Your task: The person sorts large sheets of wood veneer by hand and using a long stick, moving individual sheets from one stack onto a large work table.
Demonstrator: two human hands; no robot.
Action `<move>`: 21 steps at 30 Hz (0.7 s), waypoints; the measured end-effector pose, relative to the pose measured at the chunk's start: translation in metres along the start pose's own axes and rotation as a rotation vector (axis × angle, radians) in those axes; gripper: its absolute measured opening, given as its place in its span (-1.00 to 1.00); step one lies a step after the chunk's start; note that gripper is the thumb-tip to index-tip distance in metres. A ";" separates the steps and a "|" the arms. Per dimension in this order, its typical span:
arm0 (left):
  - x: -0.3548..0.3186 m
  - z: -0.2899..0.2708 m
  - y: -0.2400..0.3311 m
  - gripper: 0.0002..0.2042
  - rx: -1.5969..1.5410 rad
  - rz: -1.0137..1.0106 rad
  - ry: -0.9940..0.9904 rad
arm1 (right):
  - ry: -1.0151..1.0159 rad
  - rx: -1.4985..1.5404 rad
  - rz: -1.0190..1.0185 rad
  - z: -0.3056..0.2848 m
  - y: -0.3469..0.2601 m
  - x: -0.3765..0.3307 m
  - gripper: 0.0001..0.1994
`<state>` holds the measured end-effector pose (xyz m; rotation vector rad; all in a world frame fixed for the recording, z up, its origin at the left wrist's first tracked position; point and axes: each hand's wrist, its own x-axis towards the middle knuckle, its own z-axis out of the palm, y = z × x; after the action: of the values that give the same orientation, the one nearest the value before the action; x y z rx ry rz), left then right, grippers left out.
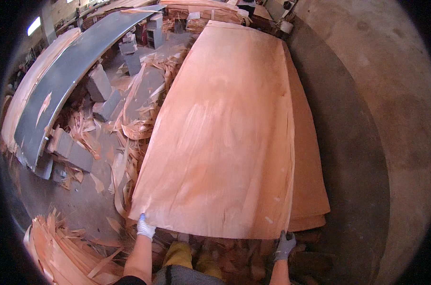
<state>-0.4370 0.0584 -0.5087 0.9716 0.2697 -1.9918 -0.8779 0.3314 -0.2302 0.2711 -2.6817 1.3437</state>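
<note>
Presently: veneer sheet (225,133), topmost on floor stack (310,190); likely light, floppy, prone to splitting. Near corners pinched by gloved left hand (145,228) and right hand (285,246), both closed on edge.

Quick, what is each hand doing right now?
Left hand: closed on the near left corner of the top veneer sheet.
Right hand: closed on its near right corner.

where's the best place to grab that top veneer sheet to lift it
Probably by the near edge of the top veneer sheet, at its two near corners, coming from the near end. It is wide, thin and lies flat on the stack, so a spread grip should limit sagging. The left hand and right hand sit there.
</note>
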 end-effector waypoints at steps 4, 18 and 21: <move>0.015 -0.031 0.015 -0.51 -0.092 0.092 0.056 | 0.014 -0.069 0.125 -0.005 -0.006 -0.014 -0.74; 0.100 0.033 -0.012 -0.46 -0.186 0.076 0.074 | 0.017 0.111 -0.025 0.042 0.035 0.118 -0.80; 0.118 0.052 -0.004 -0.45 -0.098 0.109 0.133 | -0.032 0.149 0.010 0.059 0.034 0.129 -0.81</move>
<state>-0.5043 -0.0394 -0.5592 1.0355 0.3765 -1.8020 -1.0130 0.2910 -0.2661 0.2968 -2.6149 1.5575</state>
